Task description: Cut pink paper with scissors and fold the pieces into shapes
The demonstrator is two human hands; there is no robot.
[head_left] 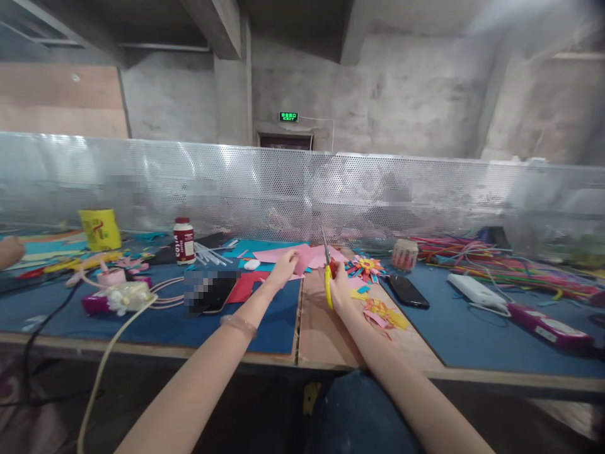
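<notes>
Sheets of pink paper (310, 256) lie on the table in front of me. My left hand (285, 267) pinches the edge of the pink paper, fingers pressed together. Gripped in my right hand (340, 289) is a pair of scissors (328, 285) with yellow and red handles, blades pointing up and away. The blades stand close to the paper's right part; whether they touch it I cannot tell. A multicoloured paper flower (366, 268) lies just right of the scissors. Nearer to me are yellow and pink paper pieces (385, 313). Red paper (243, 287) lies left of my left hand.
Around the hands are a black phone (409, 291), a jar (404, 255), a dark red bottle (184, 241) and a yellow container (101, 229). Power strips (551, 325) and cables lie on both sides. A perforated metal screen (227, 189) borders the back. Another person's hand (10, 251) shows at far left.
</notes>
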